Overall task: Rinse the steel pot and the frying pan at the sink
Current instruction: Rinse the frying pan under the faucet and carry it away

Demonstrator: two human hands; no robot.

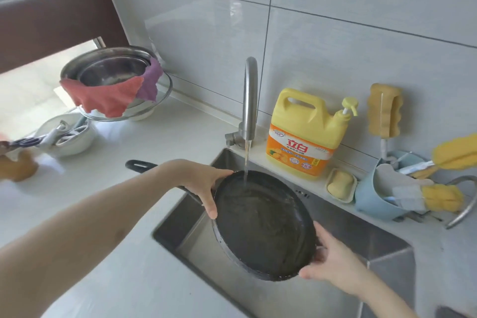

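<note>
— While the water runs from the faucet (pixel 249 100), where is the frying pan (pixel 263 224)?

— Centre of the frame, held tilted over the steel sink (pixel 371 240), its dark inside facing up toward the camera. The stream lands near its upper rim.

— And the hands?

— The left hand (pixel 204 183) grips the pan's upper-left rim, thumb down along the edge and fingers curled over the top. The right hand (pixel 333 263) clasps the lower-right rim, fingers wrapped behind the pan. The pan's handle (pixel 138 165) sticks out to the left, over the white counter (pixel 144 142).

— The steel pot?

— Upper left of the frame, a steel pot (pixel 111 70) sits nested in a glass bowl (pixel 160 95) on the counter, with a red cloth (pixel 105 97) and a purple cloth (pixel 152 82) draped over its rim.

— What else is near the sink?

— A yellow detergent jug (pixel 307 134) stands on the ledge just right of the faucet. Beside it lies a bar of soap (pixel 341 184) in a dish, then a blue caddy (pixel 371 196) holding yellow brushes. A sponge brush (pixel 386 111) stands upright against the tiled wall. At the left edge, a white bowl (pixel 69 137) holds utensils.
</note>
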